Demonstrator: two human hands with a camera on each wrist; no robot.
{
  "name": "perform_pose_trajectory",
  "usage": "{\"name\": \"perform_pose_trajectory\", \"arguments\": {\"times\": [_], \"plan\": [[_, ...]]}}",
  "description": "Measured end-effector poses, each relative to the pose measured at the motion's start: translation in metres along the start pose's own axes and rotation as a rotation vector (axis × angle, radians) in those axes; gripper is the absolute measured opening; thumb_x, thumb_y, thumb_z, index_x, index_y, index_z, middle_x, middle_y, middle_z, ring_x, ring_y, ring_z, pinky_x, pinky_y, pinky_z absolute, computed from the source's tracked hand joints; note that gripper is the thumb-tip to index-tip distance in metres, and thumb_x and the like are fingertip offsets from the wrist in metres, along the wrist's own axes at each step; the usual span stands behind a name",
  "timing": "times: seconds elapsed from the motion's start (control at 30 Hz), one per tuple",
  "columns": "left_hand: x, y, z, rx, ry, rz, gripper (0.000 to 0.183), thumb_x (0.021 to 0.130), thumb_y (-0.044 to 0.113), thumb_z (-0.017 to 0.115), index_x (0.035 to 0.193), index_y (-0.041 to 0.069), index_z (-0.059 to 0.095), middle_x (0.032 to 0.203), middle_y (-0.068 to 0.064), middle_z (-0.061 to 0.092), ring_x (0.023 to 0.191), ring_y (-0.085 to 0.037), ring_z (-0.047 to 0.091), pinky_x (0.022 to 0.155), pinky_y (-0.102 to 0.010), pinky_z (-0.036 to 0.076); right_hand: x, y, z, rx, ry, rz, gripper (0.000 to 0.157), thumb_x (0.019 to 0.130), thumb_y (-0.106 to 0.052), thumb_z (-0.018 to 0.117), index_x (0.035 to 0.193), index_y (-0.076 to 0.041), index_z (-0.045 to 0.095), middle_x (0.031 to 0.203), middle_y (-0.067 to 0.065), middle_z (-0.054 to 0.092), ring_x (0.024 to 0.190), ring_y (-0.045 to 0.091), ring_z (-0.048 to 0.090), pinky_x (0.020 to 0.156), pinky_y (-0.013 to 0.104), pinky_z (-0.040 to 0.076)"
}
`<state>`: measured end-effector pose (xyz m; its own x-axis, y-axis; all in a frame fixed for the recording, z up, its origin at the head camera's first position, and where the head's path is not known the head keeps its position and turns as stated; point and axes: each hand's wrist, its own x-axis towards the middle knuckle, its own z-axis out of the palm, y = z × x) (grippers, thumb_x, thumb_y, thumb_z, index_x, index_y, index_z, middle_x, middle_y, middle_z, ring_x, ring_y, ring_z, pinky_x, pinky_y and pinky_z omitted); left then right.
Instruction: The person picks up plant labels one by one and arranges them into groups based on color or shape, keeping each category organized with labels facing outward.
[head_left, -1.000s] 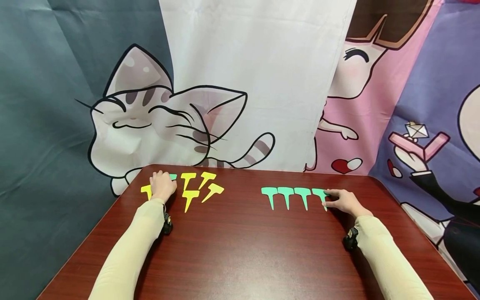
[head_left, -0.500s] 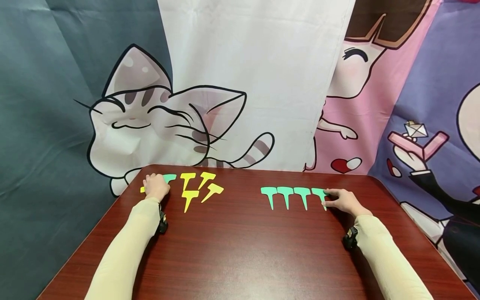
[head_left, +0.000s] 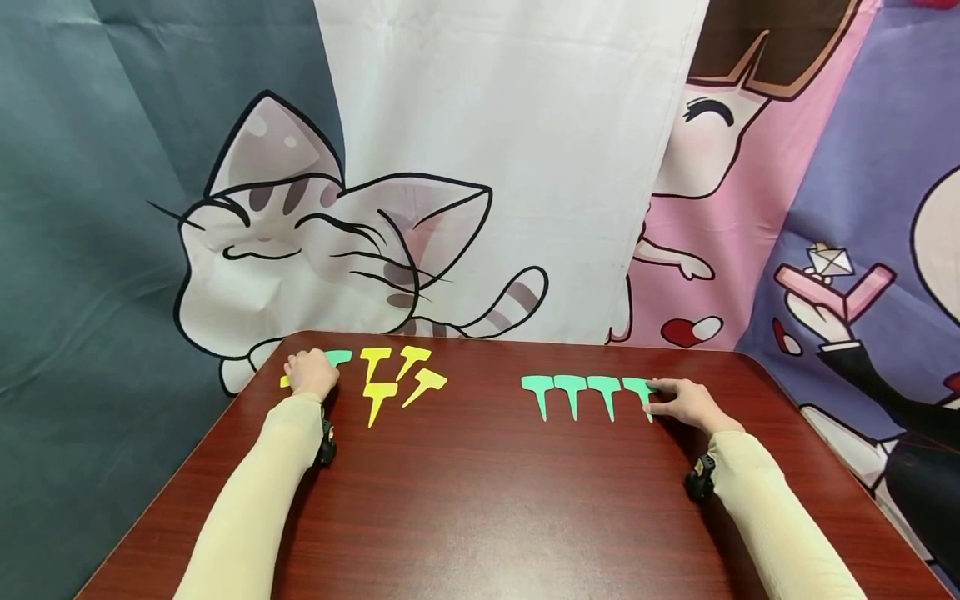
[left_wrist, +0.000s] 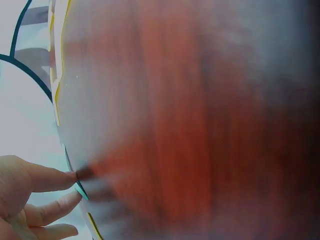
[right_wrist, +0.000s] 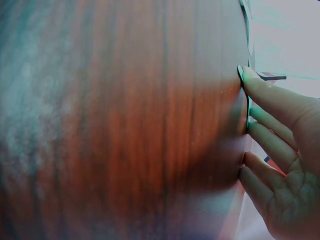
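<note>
In the head view my left hand (head_left: 311, 372) is at the table's far left, on a green T-shaped plant label (head_left: 338, 357) that it partly covers. The left wrist view shows thumb and finger pinching this label (left_wrist: 81, 191). Beside that hand a yellow T-shaped plant label (head_left: 285, 381) is mostly hidden. On the right, my right hand (head_left: 690, 404) pinches the rightmost green plant label (head_left: 636, 386) of a row, thumb at its stem end and a finger at its top. That label (right_wrist: 248, 107) is seen edge-on, flat on the table, in the right wrist view.
Several more green labels (head_left: 570, 384) lie in line left of my right hand, stems toward me. Right of my left hand lie several yellow labels (head_left: 380, 390), some slanted. The brown table (head_left: 480, 500) ends at a printed cartoon curtain (head_left: 525, 167).
My left hand has shifted slightly left and toward me, uncovering more of the green label and covering more of the yellow one. The right hand has stayed put.
</note>
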<state>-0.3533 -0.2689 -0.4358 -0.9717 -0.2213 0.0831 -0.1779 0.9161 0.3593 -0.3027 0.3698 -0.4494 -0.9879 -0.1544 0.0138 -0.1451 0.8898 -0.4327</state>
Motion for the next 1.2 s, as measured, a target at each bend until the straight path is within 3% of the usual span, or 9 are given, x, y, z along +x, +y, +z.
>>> {"name": "perform_pose_trajectory", "arguments": {"times": [0.33, 0.6, 0.87, 1.2], "plan": [[0.0072, 0.003, -0.0004, 0.01, -0.027, -0.086, 0.038, 0.086, 0.01, 0.049, 0.108, -0.02, 0.056, 0.121, -0.044, 0.044, 0.118, -0.062, 0.035, 0.105, -0.064, 0.024, -0.0009, -0.0027, 0.0001, -0.004, 0.006, -0.009, 0.066, 0.08, -0.039, 0.074, 0.132, -0.003, 0.055, 0.132, 0.029, 0.051, 0.124, 0.052, 0.041, 0.099, 0.064, 0.034], [0.0092, 0.0056, -0.0041, 0.0, -0.074, -0.15, 0.043, 0.085, 0.01, 0.048, 0.116, -0.019, 0.052, 0.13, -0.045, 0.037, 0.126, -0.062, 0.026, 0.11, -0.062, 0.018, -0.0007, -0.0019, 0.0007, 0.004, 0.005, -0.006, 0.066, 0.08, -0.039, 0.074, 0.132, -0.003, 0.055, 0.132, 0.03, 0.051, 0.124, 0.052, 0.041, 0.098, 0.065, 0.034], [0.0066, 0.0083, -0.0072, -0.003, -0.089, -0.151, 0.042, 0.086, 0.01, 0.049, 0.117, -0.019, 0.052, 0.132, -0.044, 0.035, 0.127, -0.061, 0.025, 0.111, -0.06, 0.018, -0.0002, -0.0009, 0.001, 0.0, 0.011, -0.007, 0.066, 0.079, -0.039, 0.074, 0.131, -0.003, 0.055, 0.131, 0.029, 0.052, 0.123, 0.052, 0.042, 0.098, 0.065, 0.034], [0.0083, 0.0028, -0.0038, -0.036, -0.052, -0.13, 0.049, 0.086, 0.013, 0.049, 0.122, -0.02, 0.046, 0.128, -0.043, 0.04, 0.124, -0.059, 0.031, 0.109, -0.061, 0.021, -0.0005, -0.0008, 0.0002, -0.003, 0.002, -0.004, 0.067, 0.079, -0.04, 0.074, 0.132, -0.003, 0.055, 0.133, 0.029, 0.051, 0.124, 0.052, 0.04, 0.098, 0.065, 0.034]]}}
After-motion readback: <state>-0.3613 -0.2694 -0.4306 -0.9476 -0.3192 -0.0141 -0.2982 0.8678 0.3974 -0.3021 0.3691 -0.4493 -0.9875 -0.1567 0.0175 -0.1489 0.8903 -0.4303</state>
